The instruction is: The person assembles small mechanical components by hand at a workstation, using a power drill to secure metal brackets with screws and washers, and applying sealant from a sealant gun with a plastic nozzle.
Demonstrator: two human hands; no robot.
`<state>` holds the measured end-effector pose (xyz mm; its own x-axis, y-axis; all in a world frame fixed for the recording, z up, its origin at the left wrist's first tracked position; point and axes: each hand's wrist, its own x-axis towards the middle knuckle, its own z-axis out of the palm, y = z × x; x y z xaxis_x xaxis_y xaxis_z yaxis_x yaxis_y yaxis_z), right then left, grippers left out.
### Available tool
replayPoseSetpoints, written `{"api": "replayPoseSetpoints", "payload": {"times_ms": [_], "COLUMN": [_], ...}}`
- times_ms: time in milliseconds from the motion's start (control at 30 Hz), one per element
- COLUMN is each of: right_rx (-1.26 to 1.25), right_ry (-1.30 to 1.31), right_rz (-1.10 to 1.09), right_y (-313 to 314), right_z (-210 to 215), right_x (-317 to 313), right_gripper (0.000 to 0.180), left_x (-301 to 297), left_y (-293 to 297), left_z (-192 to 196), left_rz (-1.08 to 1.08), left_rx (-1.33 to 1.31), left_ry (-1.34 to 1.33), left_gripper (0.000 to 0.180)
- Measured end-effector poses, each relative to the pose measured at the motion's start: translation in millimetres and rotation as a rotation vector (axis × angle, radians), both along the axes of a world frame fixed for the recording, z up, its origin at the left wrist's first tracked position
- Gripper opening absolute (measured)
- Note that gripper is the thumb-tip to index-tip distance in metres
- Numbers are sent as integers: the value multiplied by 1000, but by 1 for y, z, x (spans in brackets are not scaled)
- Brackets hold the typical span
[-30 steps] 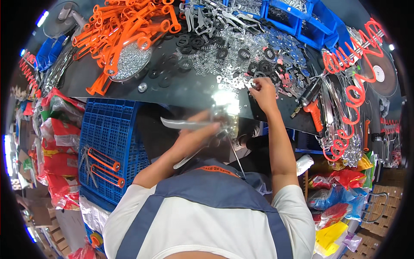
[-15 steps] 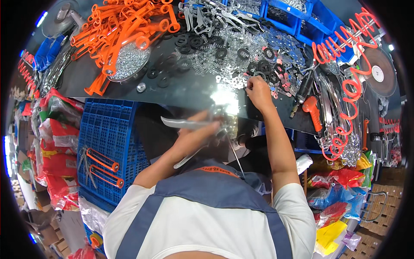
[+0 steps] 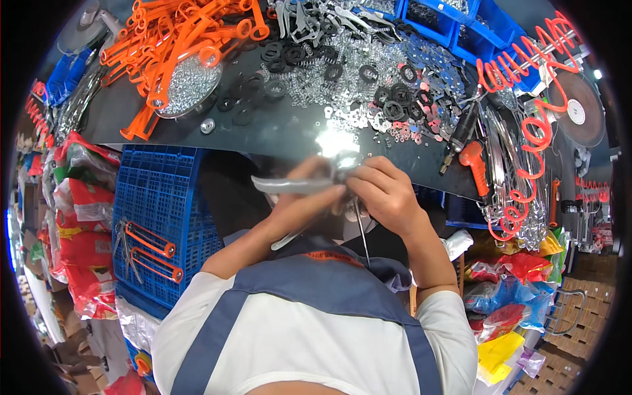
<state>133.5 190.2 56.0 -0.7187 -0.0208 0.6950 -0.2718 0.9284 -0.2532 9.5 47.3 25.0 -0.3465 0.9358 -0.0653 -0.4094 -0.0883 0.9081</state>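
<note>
Over the near edge of the worktop, my left hand (image 3: 299, 205) is closed around a silver metal tool with curved handles (image 3: 280, 185); a thin rod hangs from its head end. Motion smears the tool, so its exact kind is unclear. My right hand (image 3: 388, 197) meets the left at the tool's head, fingers pinched together. Whatever those fingertips hold is hidden. Small washers (image 3: 352, 117), coil springs (image 3: 306, 84) and black rings (image 3: 395, 102) lie on the worktop beyond my hands.
Orange handle parts (image 3: 174, 49) are heaped at the back left beside a dish of small metal parts (image 3: 191, 85). Blue bins (image 3: 487, 36) stand at the back right. An orange-handled air tool (image 3: 473, 161) and a red coiled hose (image 3: 538, 131) are on the right. A blue crate (image 3: 155, 197) stands at left.
My right hand has come back from the small parts on the worktop to the tool's head beside my left hand. The left hand still holds the tool.
</note>
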Motion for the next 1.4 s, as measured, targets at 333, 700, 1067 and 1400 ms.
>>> {"api": "replayPoseSetpoints", "payload": {"times_ms": [333,700,1067,1400], "right_rx": [-617,-1560,270,-1002], "right_ry": [-94,-466,-195,-425], "right_rz": [-23,170,-455,57], "right_y": [21,-8,149,22], "right_z": [-15,-52,-120,-12], "right_x": [21,44,-78,-23], "right_gripper": [21,20,10,29], "left_x": [3,11,19,24], "left_y": [2,3,-8,-13], "left_z": [12,-23,-33,-28], "left_rz": [27,-114,-102,-127], "left_rx": [-28,258,26,-107], "left_ry": [240,677,281,93], "left_gripper": [22,17,22,22]}}
